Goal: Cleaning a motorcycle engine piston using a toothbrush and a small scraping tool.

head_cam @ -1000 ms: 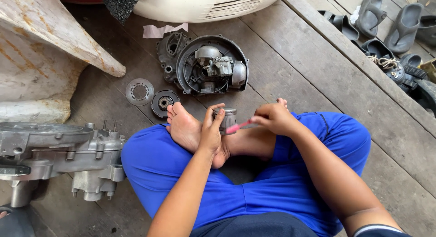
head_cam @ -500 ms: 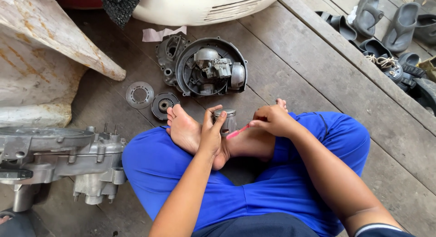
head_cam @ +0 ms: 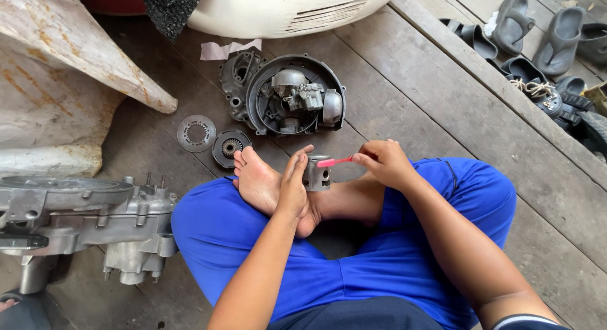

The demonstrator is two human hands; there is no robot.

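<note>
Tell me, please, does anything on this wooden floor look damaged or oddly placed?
The big white panel at the left is rusty and flaking. Engine parts lie loose on the planks: a round cover, two discs and a crankcase. The left hand holds a small metal part; the right hand holds a pink brush.

Grey metal piston (head_cam: 317, 174), pink brush (head_cam: 335, 161), bright blue trousers (head_cam: 392, 267), weathered grey-brown floorboards (head_cam: 455, 115), dark grey sandals (head_cam: 512, 23).

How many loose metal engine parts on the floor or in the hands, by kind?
Small cylinder part, held by left hand: 1
Round discs: 2
Round covers with parts: 2
Large casing: 1
Total: 6
</note>
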